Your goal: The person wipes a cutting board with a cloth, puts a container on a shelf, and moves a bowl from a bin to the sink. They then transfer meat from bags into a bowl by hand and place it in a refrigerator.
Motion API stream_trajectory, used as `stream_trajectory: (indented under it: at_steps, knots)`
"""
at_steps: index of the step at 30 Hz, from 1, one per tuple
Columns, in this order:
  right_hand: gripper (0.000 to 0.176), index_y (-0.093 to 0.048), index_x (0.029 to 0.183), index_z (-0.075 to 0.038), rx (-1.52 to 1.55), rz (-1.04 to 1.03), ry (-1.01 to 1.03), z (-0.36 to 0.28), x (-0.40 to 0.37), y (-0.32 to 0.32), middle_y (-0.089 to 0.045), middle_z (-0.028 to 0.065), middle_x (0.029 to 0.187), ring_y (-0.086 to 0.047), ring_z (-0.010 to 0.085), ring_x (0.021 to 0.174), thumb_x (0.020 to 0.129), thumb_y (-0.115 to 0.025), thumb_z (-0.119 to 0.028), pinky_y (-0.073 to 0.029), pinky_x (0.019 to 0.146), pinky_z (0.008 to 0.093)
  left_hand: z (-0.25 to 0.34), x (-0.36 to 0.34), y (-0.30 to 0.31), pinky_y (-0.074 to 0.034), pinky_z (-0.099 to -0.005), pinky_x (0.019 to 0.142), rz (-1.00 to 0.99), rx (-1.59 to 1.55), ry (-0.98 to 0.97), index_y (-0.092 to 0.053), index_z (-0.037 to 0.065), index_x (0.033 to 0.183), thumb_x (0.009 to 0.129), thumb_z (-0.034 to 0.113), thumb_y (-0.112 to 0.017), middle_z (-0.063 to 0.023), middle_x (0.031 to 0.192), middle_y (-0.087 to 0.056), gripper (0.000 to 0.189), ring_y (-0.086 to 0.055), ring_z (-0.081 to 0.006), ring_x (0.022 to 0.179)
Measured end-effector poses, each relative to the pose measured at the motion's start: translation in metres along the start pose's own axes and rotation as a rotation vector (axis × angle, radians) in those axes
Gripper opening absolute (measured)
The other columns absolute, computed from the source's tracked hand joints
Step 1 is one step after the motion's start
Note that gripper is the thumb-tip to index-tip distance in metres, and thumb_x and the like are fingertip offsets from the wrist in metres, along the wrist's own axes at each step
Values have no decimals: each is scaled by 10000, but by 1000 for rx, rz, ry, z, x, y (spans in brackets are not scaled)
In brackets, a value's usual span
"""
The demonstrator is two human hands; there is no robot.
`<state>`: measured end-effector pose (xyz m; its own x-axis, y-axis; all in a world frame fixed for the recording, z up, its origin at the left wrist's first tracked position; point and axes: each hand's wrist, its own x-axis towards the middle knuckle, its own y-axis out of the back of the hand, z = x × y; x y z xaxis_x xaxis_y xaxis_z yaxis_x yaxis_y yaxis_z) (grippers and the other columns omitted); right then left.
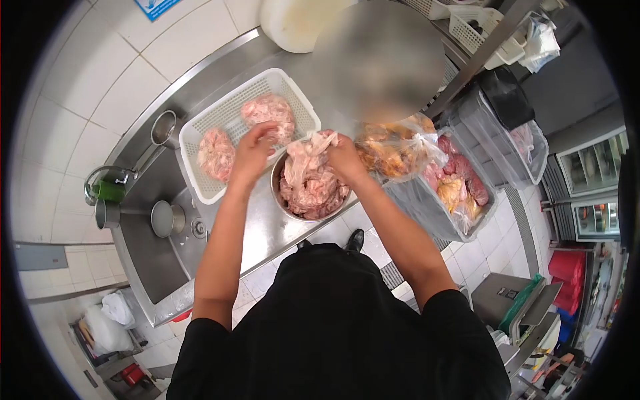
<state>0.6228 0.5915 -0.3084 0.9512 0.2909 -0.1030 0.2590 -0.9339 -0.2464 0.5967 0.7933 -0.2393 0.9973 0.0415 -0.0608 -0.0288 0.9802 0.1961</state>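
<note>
A round steel bowl stands at the counter's near edge, heaped with pale pink raw meat. Over its far rim, my right hand is closed on the gathered top of what looks like a thin plastic bag of this meat. My left hand hovers left of the bowl, above the near side of a white perforated basket, fingers curved and apart with nothing visible in them. Two clear bags of raw meat lie in that basket, one at the left and one farther back.
A steel sink with a small pot lies left. To the right, a grey crate holds bagged meat, with a bag of orange-brown marinated meat beside my right hand. A blurred round area hides the back of the counter.
</note>
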Motion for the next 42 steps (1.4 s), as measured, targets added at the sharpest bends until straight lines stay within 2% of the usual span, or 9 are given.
stream_trajectory:
  at_steps: [7,10,20,24,27,30,34,37,42]
  knots:
    - [287,-520,1139,-65,805,226,52,-50,-34,52,-607,89,1071,-616,227,996,897,-412,45,-550,848,378,-39,21,26,-519,-296,751,52,-305,184,-537,65,1199,943,172,-502,-76,1097,-605,280,-622,-186,918]
    - [253,-519,1152,-101,831,449,278,-38,-82,123,-604,73,1076,-608,221,1009,926,-444,-15,-542,846,378,-46,33,23,-463,-373,906,16,-342,216,-481,48,1278,980,256,-415,-126,1267,-528,369,-564,-246,1083]
    - [134,-563,958,-26,602,1672,886,26,-502,286,-603,80,918,-613,145,775,899,-578,-145,-558,661,279,-97,99,36,-349,-369,1013,12,-173,332,-478,62,1311,897,370,-542,-122,1331,-456,520,-467,-267,1180]
    - [305,-543,1132,-22,343,1866,1377,10,-723,330,-608,114,1051,-637,226,862,914,-560,-234,-583,721,329,-94,115,20,-358,-379,1001,-11,-71,343,-470,96,1326,895,391,-538,-111,1343,-441,526,-459,-268,1191]
    - [393,-490,1258,-32,249,1948,1196,-64,-874,350,-531,167,1264,-566,258,1097,911,-578,-195,-457,985,419,-92,121,10,-357,-389,998,-62,18,363,-447,100,1345,891,404,-535,-103,1356,-428,554,-452,-267,1200]
    - [619,-295,1403,-50,456,2296,965,-91,-895,333,-277,219,1458,-360,335,1319,910,-596,-272,-376,1059,436,-113,149,27,-364,-389,998,-48,41,409,-451,95,1341,883,424,-534,-99,1374,-425,570,-450,-263,1210]
    - [498,-371,1354,-38,549,2187,758,31,-867,321,-341,238,1424,-387,377,1295,937,-525,-262,-439,1005,456,-139,136,58,-395,-371,1002,-89,-30,307,-410,86,1369,887,466,-516,-119,1400,-421,623,-471,-265,1231]
    - [507,-318,1410,-111,825,2031,500,159,-824,333,-332,179,1452,-335,340,1339,971,-402,-351,-328,1093,483,-93,89,37,-446,-350,930,106,37,170,-417,84,1345,925,377,-511,-104,1275,-536,521,-544,-230,1124]
    - [463,-396,1349,-164,998,1989,-211,226,-713,365,-558,55,1241,-575,231,1087,940,-473,-365,-522,839,413,-41,98,40,-495,-274,604,378,72,149,-594,52,1103,873,193,-559,-60,917,-636,272,-595,-127,745]
